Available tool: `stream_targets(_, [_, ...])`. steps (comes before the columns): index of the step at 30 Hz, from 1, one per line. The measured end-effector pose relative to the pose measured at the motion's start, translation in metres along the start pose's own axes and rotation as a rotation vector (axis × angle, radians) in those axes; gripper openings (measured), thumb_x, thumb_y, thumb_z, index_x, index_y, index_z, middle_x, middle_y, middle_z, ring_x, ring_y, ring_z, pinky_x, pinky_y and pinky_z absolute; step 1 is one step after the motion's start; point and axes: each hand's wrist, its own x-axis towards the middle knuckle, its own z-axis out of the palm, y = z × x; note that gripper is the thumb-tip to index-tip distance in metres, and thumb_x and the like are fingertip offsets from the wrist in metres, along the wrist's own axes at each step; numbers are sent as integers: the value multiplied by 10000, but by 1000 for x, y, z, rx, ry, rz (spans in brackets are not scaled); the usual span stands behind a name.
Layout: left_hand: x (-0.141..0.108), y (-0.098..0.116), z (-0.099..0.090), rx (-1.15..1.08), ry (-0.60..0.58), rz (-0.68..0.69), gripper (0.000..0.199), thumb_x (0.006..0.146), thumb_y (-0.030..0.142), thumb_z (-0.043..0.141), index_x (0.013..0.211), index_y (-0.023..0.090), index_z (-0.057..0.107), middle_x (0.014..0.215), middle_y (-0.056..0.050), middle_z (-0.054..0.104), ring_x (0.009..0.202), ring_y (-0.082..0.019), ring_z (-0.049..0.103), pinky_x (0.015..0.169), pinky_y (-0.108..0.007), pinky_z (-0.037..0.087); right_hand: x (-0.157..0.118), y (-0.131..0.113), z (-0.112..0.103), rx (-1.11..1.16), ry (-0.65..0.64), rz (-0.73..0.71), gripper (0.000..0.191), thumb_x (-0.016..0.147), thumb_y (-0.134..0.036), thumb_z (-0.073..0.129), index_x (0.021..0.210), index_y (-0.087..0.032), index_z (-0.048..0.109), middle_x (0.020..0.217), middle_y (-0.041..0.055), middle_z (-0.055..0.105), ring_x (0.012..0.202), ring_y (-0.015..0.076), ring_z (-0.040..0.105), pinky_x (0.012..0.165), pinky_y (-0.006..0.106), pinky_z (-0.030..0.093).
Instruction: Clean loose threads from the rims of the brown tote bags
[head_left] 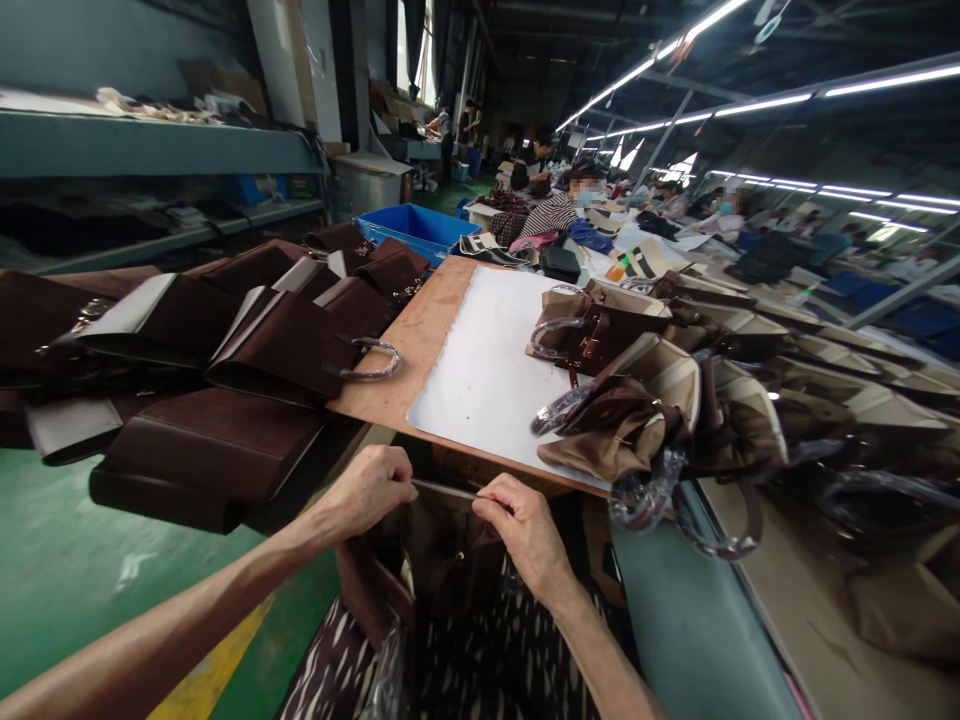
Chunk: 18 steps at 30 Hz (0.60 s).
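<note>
A dark brown handbag (pixel 450 560) hangs over my lap, below the near edge of the work table. My left hand (pixel 371 492) is closed on the left end of its top edge. The right end of that edge is pinched by my right hand (pixel 525 525), so the edge runs nearly straight between them. A plastic-wrapped handle (pixel 390 665) dangles low on the left side of the bag. The lower part of the bag is dark, and its outline blends with my patterned clothing (pixel 330 660).
White paper (pixel 487 360) covers part of the wooden table (pixel 397 345). Several brown bags (pixel 277 345) are piled at left. More bags with wrapped handles (pixel 630 400) crowd the right. Behind the table stands a blue bin (pixel 416 228). People (pixel 559 210) sit farther back.
</note>
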Motion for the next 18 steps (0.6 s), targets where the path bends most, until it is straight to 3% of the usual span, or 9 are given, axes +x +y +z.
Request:
stream_targets(6, [-1, 7, -2, 14, 18, -22, 116, 644, 184, 483, 543, 136, 512, 638, 4, 518, 617, -113, 459, 548, -221, 289, -4, 0, 7, -124, 32, -51, 161, 826, -228, 494, 691, -176, 563, 721, -4, 514, 691, 117, 503, 649, 235, 380])
stream_targets(10, [-4, 12, -4, 46, 22, -53, 98, 640, 165, 473, 557, 132, 513, 615, 5, 494, 607, -111, 443, 547, -220, 279, -5, -2, 11, -345, 73, -112, 132, 853, -217, 465, 802, -190, 584, 819, 27, 546, 774, 146, 508, 711, 268, 388])
stream_targets(13, [-6, 12, -3, 56, 36, -76, 89, 650, 163, 474, 578, 133, 516, 615, 8, 483, 600, -108, 430, 539, -218, 266, -3, -7, 12, -524, 80, -193, 99, 826, -232, 532, 875, -220, 617, 841, 33, 579, 839, 181, 501, 763, 316, 373])
stream_targets(18, [-7, 11, -2, 41, 36, -94, 95, 667, 168, 481, 585, 132, 515, 612, 11, 471, 592, -104, 417, 534, -217, 254, 2, -12, 17, -545, 39, -223, 212, 715, -294, 672, 902, -218, 608, 841, 26, 579, 842, 195, 495, 750, 325, 385])
